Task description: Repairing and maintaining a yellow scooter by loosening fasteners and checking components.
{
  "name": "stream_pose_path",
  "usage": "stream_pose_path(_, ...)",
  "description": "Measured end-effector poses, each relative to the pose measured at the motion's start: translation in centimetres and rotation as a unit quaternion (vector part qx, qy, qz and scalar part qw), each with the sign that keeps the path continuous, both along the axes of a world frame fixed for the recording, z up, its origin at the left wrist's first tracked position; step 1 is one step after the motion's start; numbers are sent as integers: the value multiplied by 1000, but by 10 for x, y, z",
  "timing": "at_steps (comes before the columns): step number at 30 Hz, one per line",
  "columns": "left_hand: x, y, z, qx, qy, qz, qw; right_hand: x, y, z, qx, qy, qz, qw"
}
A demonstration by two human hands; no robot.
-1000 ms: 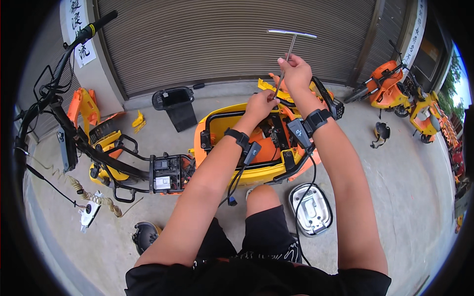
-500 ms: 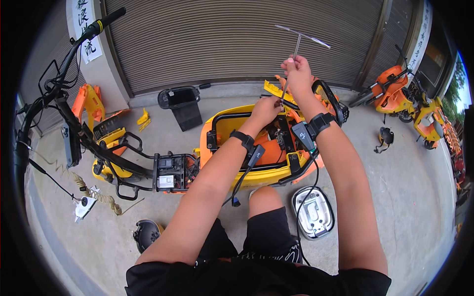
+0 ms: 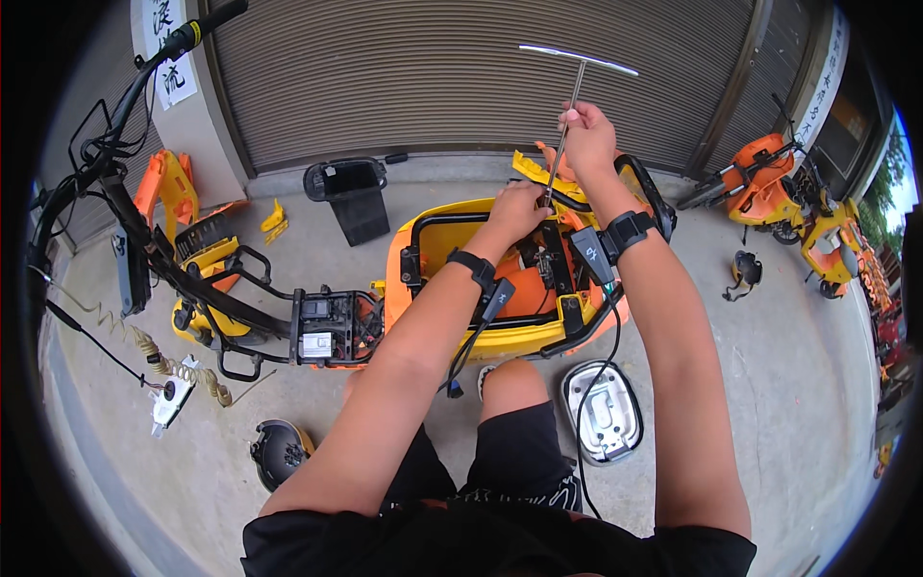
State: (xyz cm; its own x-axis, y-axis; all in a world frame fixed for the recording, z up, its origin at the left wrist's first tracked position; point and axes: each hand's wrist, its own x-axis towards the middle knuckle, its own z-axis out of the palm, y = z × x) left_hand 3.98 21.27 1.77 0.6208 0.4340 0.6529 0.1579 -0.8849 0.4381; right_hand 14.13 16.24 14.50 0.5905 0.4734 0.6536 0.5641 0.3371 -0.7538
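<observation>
A long silver T-handle wrench (image 3: 579, 67) stands nearly upright over a partly stripped yellow and orange scooter body (image 3: 461, 338). My right hand (image 3: 590, 139) is closed on the shaft below the crossbar. My left hand (image 3: 521, 210) is closed round the wrench's lower end at the far rim of the body, hiding its tip. Inside the open body are a black frame bar (image 3: 571, 315), metal fittings and an orange inner panel (image 3: 519, 298). Each wrist wears a black strap with a cabled device.
Handlebars (image 3: 221, 12) and bare frame extend left, beside removed panels (image 3: 168, 188). A black bin (image 3: 351, 212) stands by the shutter (image 3: 461, 87). A seat (image 3: 601, 409), black shells (image 3: 279, 452) and hanging coiled cable (image 3: 183, 370) are nearby. Scooters (image 3: 769, 183) stand at right.
The wrench's crossbar has swung round, tilting more at half a second ago and flattening slightly now. My right hand has shifted a little rightward and up since one second ago, still gripping the shaft.
</observation>
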Motion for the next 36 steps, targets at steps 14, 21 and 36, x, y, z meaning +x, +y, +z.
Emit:
stream_pose_path(14, 2, 1, 2, -10, 27, 10, 1000, -16, 11, -4, 135, 185, 58, 972)
stream_pose_path(21, 1, 2, 3, -19, 35, -5, 999, -13, 1, 8, 68, 225, 47, 971)
stream_pose_path(36, -1, -1, 7, -27, 49, 10, 998, -26, 6, 3, 82, 199, 9, 977)
